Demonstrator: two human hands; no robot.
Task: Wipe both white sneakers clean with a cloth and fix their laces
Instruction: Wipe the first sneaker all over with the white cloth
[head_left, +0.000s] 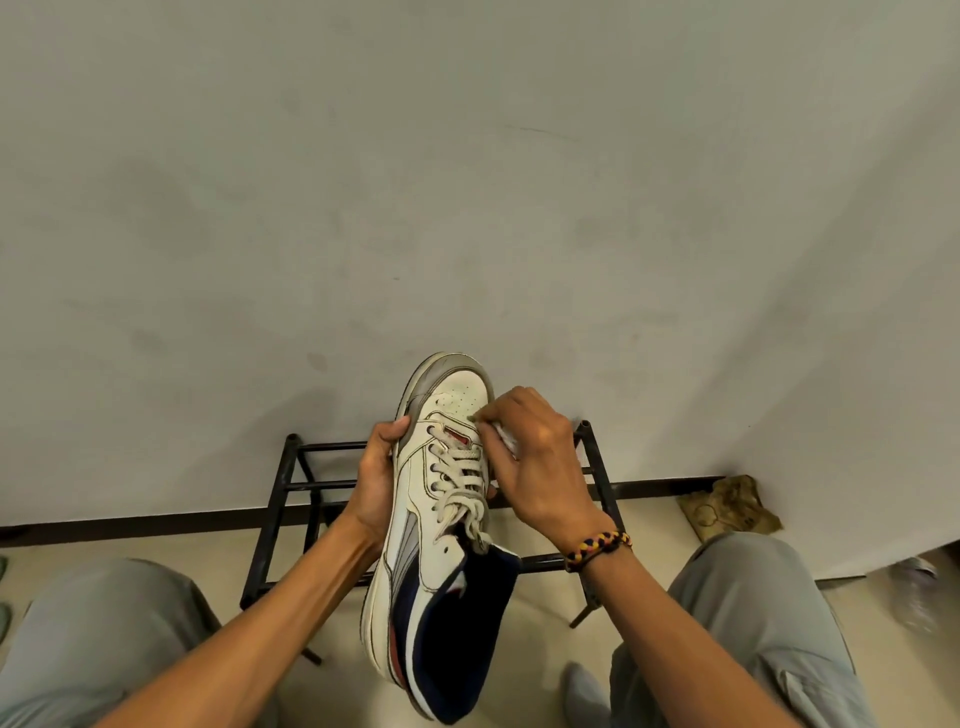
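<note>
One white sneaker (441, 525) is in view; the second one of the pair I cannot see. It is held up in the air between the person's knees, above a black metal rack (291, 499), and it touches neither the rack nor the floor (545, 639). Its toe points away toward the wall (467, 182) and its dark blue heel opening is nearest to the camera. The sneaker has grey and dark blue panels, a small red mark on the tongue and one off-white lace (460, 486) threaded through several rows of eyelets, with loose ends near the collar. Two hands are visible. The left hand (376, 478) grasps the sneaker from its left side, the thumb on the edge near the toe and the fingers hidden behind the sole. The right hand (540, 462) has curled fingers which pinch one small white cloth (506, 436) and press it on the upper at the right side, just behind the toe box; most of the cloth is hidden under the fingers. On the right wrist there is one braided bracelet (597, 548) in yellow, red and dark colours. Two knees in grey trousers (753, 623) frame the lower corners. The rack stands on the pale floor against the wall. At the right edge of the floor, by the wall, lies one crumpled brown piece (730, 506), perhaps paper or fabric; I cannot tell which.
</note>
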